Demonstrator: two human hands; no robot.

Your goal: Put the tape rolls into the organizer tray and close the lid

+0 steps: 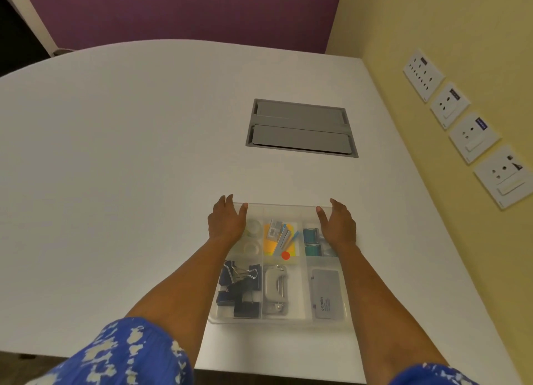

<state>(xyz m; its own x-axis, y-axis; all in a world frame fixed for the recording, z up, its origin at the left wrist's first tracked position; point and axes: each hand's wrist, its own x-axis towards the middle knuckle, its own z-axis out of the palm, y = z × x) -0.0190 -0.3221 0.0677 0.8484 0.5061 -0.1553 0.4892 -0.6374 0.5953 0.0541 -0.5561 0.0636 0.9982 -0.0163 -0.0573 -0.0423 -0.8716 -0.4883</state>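
A clear organizer tray (214,319) lies on the white table near its front edge. A see-through lid (284,209) lies over it; I cannot tell whether it is fully seated. Two clear tape rolls (251,237) sit in the far-left compartment and two teal rolls (312,242) in the far-right one, both seen hazily through the lid. My left hand (226,223) grips the lid's far-left corner with the thumb on top. My right hand (338,226) grips the far-right corner the same way.
Other compartments hold binder clips (239,289), a hole punch (275,288), a grey case (327,292) and sticky notes (278,240). A grey cable hatch (300,128) is set into the table (115,154) beyond. A yellow wall with sockets (473,136) borders the right side.
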